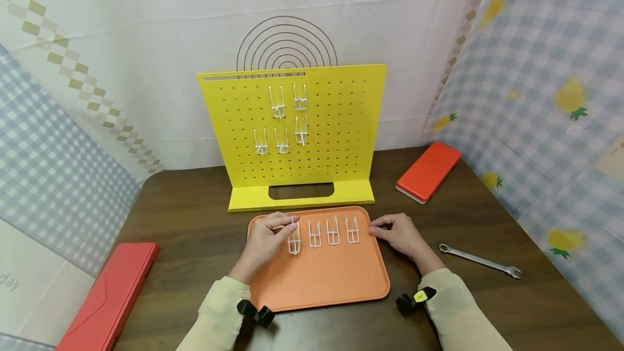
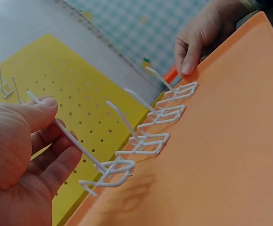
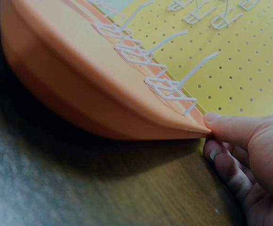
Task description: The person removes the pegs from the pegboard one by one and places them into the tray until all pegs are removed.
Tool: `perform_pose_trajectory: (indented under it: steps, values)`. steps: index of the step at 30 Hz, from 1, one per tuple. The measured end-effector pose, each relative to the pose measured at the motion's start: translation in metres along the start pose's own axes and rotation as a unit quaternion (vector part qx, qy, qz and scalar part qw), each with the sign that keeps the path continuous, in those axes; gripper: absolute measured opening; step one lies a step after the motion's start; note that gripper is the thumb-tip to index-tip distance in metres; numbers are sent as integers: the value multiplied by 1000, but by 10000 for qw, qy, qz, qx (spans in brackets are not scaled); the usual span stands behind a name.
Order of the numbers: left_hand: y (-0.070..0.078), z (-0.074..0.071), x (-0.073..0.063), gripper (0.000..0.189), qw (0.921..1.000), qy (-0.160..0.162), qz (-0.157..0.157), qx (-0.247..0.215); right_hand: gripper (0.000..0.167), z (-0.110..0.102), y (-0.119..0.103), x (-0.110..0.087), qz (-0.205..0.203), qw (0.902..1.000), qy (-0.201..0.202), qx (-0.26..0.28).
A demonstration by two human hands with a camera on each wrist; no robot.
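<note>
My left hand (image 1: 265, 240) pinches the prong of a white wire pegboard hook (image 2: 79, 146) between thumb and fingers, over the left part of the orange tray (image 1: 322, 280). In the left wrist view, the hook's base hangs just above the tray and casts a shadow on it. Three more white hooks (image 1: 333, 232) lie in a row on the tray. My right hand (image 1: 401, 234) grips the tray's right rim, thumb on top and fingers below, as the right wrist view shows. Behind the tray stands a yellow pegboard (image 1: 336, 134) with several white hooks (image 1: 277, 103) hung on it.
A red box (image 1: 429, 172) lies at the back right of the dark wooden table (image 1: 185, 221). Nearer, on the right, is a combination wrench (image 1: 480, 259). A red case (image 1: 114, 291) sits at the left edge. Patterned cloth (image 1: 122, 69) hangs behind and on both sides.
</note>
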State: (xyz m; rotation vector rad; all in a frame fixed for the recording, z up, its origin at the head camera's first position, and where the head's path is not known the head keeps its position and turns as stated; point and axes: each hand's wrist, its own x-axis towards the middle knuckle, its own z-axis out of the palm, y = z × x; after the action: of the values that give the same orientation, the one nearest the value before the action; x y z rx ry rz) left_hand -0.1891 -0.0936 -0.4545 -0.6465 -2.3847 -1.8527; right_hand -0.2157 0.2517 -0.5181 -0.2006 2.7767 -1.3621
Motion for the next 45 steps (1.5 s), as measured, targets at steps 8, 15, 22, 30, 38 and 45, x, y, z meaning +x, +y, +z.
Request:
perform_pose_trajectory:
  steps: [8,15,22,30,38,45]
  values:
    - [-33,4,3,24,9998,47,181,67,18,-1,-3,1,-8,10000,-7,32]
    - [-37,4,0,28,9999,65,125,65,19,0,-1,1,-6,10000,-11,-41]
    - [-42,7,0,22,9996,177,85,193,19,2,-1,0,-10,10000,1,-3]
    - [-17,5,-4,20,9998,91,-175,91,17,2,-3,-1,18,10000,18,30]
    - [-20,4,-2,19,9996,30,-284,67,16,0,-2,-2,-23,10000,39,14]
    - [-43,4,1,23,9998,0,-215,-41,18,1,0,-1,-13,10000,50,27]
